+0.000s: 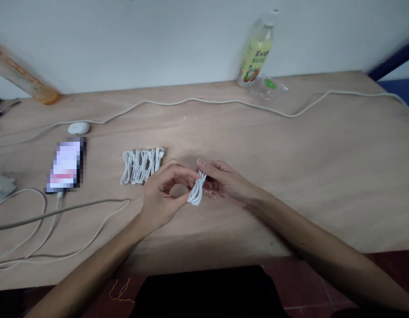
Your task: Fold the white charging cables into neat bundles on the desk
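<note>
A small white cable bundle (196,192), folded into loops, is held between both hands above the wooden table. My left hand (167,190) pinches it from the left with thumb and fingertips. From the right, my right hand (224,179) grips its upper end, the thumb lying along the strands. Just left of my hands, several similar white cable bundles (138,167) lie side by side in a row on the table, partly hidden by my left hand.
A phone (65,165) with a charging cable lies at left, below a white earbud case (78,128). A long white cord (220,101) crosses the table (323,176). Against the wall stand a yellow-green labelled bottle (257,55) and an orange bottle (28,79). White scraps (190,118) lie mid-table.
</note>
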Available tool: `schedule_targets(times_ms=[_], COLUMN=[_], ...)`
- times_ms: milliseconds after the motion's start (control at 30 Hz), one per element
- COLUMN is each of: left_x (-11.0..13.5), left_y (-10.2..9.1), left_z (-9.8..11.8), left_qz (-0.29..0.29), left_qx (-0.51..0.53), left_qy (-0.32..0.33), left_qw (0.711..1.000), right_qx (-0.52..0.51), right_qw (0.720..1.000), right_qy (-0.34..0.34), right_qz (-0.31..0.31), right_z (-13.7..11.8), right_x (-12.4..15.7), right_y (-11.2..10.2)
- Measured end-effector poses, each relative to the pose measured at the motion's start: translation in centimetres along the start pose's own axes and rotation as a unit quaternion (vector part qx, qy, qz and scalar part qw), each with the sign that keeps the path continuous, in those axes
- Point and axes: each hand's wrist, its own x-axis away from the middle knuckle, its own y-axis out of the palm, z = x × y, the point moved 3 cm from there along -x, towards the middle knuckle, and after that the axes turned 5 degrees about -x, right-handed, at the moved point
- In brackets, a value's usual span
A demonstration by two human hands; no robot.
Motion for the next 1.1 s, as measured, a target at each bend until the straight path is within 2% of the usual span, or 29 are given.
schedule_targets(times_ms=[200,600,833,967,1100], left_x=[0.1,0.1,0.1,0.1,0.2], left_y=[-0.2,-0.1,-0.2,0.0,0.2], left_z=[0.1,0.3,0.4,0.3,0.1], left_qz=[0.003,-0.003,-0.007,0.001,0.000], left_qx=[-0.020,-0.020,-0.027,-0.003,0.026], left_qy=[0.029,0.020,0.045,0.036,0.023], left_qw=[0.999,1.000,0.999,0.999,0.999], right_qx=[0.001,-0.003,0.006,0.005,0.010], right_qw=[1.000,1.000,1.000,1.000,0.996], right_qy=[-0.003,0.018,0.021,-0.012,-0.077], right_qz=[-0.006,-0.009,-0.006,0.000,0.032], right_z=[-0.2,-0.1,-0.2,-0.5,-1.2], right_x=[0.1,0.2,0.2,0.1,0.1], right_y=[0.3,0.4,0.4,0.2,0.0])
